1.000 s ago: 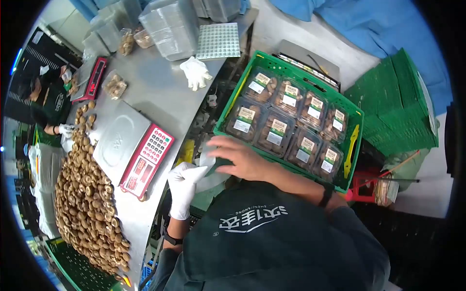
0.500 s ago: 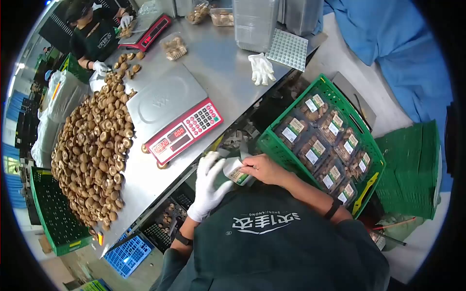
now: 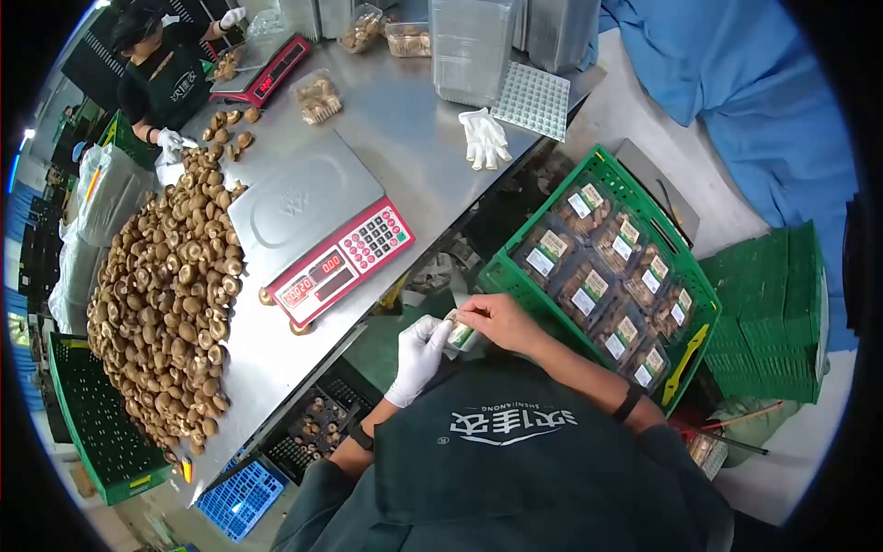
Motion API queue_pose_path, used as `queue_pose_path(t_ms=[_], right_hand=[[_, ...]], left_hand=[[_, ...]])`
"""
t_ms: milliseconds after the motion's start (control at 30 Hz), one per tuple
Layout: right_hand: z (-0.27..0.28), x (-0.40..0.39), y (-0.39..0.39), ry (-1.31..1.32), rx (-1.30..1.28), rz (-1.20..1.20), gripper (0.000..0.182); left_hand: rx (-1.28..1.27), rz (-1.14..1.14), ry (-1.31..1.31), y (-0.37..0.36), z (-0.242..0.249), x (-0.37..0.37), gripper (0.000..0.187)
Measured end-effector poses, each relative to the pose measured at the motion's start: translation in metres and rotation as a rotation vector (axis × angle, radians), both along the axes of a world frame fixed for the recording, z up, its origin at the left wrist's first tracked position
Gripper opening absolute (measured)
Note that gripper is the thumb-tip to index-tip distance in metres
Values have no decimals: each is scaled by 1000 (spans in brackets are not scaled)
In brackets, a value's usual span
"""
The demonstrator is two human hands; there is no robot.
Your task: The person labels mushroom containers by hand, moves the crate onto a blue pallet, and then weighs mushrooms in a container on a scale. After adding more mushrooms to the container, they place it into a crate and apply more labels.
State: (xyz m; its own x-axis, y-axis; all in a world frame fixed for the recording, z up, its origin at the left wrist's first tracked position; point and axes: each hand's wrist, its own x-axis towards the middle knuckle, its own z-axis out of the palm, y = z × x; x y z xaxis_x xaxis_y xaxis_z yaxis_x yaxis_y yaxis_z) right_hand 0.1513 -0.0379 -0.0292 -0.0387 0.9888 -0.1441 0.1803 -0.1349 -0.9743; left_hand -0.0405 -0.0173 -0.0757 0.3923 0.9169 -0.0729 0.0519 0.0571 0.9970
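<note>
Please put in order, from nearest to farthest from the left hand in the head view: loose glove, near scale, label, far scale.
1. Label: just right of the left hand.
2. Near scale: ahead and left, on the table.
3. Loose glove: farther ahead, near the table's right edge.
4. Far scale: far ahead and left.

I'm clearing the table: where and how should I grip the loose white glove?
Probably pinch the glove at its middle from above, reaching over the near edge of the table: it lies limp, with stacked containers standing behind it.
</note>
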Motion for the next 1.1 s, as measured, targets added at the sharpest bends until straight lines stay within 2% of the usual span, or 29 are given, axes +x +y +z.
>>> queue_pose_path(t_ms=[67,100,133,200,233,267,300,367,533,600,633,733,767,800,833,900,933,1000,1067,1100], right_hand=[[-2,-1,3,-106,-30,-16,18],[-7,-2,7,-104,-30,-15,18],[-16,-3,11,-170,-27,-8,17],[-20,-2,15,-236,-26,0,18],[-17,-3,17,-385,173,-85,21],[-14,-3,18,-533,372,-170,25],[-11,2,17,-544,316,-146,33],[-2,9,12,-516,278,-162,31],[16,16,-4,-453,177,-171,29],[19,17,-7,-467,198,-177,28],[21,18,-8,-447,186,-167,27],[30,22,-4,-411,208,-172,24],[32,25,1,-393,222,-178,22],[33,29,6,-374,236,-183,20],[34,34,13,-382,244,-182,20],[37,51,34,-273,156,-193,18],[42,61,47,-312,192,-205,17],[19,89,76,-141,166,-320,16],[10,130,113,-102,143,-351,16],[6,154,131,-86,76,-400,16]], left_hand=[[-318,-18,-143,1,-4,4,20],[-380,5,-142,4,1,9,23],[-380,5,-140,7,-8,11,23],[-544,136,-220,13,-32,16,23],[-578,235,-221,19,-21,24,23],[-551,300,-244,27,-48,25,24],[-580,354,-274,36,-46,27,25],[-655,444,-333,56,-62,28,28],[-634,569,-403,82,-82,39,35],[-768,595,-529,85,-85,41,37],[-734,546,-348,87,-76,40,38],[-683,540,-367,86,-84,40,39],[-681,563,-370,85,-87,39,44],[-674,546,-279,84,-85,35,46],[-678,533,-294,84,-90,32,45],[-679,477,-309,83,-101,25,46],[-674,491,-319,80,-91,27,46],[-638,485,-221,77,-95,23,47],[-468,501,-39,65,-82,21,47],[-424,530,-82,56,-67,23,47]])
